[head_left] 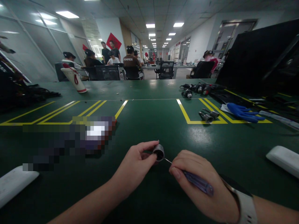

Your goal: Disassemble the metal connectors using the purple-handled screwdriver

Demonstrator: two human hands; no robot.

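Observation:
Between the thumb and fingers of my left hand (137, 165) is a short grey metal cylinder (159, 151), its hollow end turned towards me. My right hand (201, 177) grips a screwdriver (198, 183) with a translucent purple handle. The thin shaft points left, and its tip reaches the mouth of the cylinder; whether it touches the inside I cannot tell. Both hands are just above the green table (149, 124). A watch with a pale strap (247, 202) is on my right wrist.
Metal parts with shafts (206, 116) lie at the right, beside a blue glove (244, 112). Black tools (189, 92) lie behind them. White rounded objects (285, 158) flank the table, and a cream holder (74, 80) stands at the back left. People sit beyond.

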